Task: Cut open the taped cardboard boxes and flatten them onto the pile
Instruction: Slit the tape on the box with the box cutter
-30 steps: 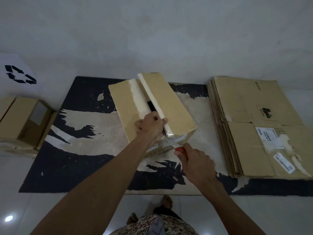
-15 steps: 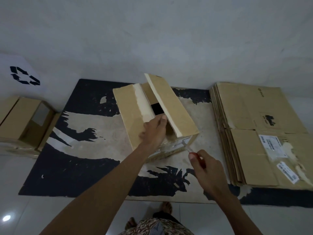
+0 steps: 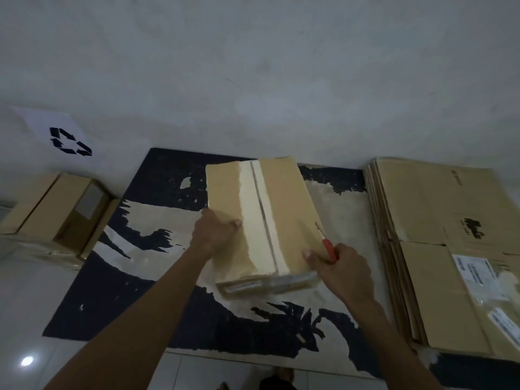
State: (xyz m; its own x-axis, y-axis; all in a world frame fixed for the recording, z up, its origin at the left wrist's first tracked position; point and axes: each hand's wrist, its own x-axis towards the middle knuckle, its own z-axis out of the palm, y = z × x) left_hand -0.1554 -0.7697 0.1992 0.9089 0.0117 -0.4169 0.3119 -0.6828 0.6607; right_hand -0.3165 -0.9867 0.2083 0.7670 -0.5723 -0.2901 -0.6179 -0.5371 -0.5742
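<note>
A brown cardboard box (image 3: 284,204) lies on the black and beige mat (image 3: 135,311), its two top flaps down with a dark slit between pale tape strips. My left hand (image 3: 213,235) grips the box's left side, thumb on top. My right hand (image 3: 342,273) holds a red-handled cutter (image 3: 328,247), blade pointing away over the box's right edge, while its thumb touches the top near the front right corner. A pile of flattened boxes (image 3: 439,243) lies to the right.
Two more brown boxes (image 3: 53,209) stand at the left, off the mat. A white sheet with a recycling sign (image 3: 70,142) leans on the wall behind them. The wall runs close behind the mat. My feet show at the bottom edge.
The right flap that stood raised is now down. My left hand moved from the slit to the box's left side. My right hand with the cutter came up to the front right corner.
</note>
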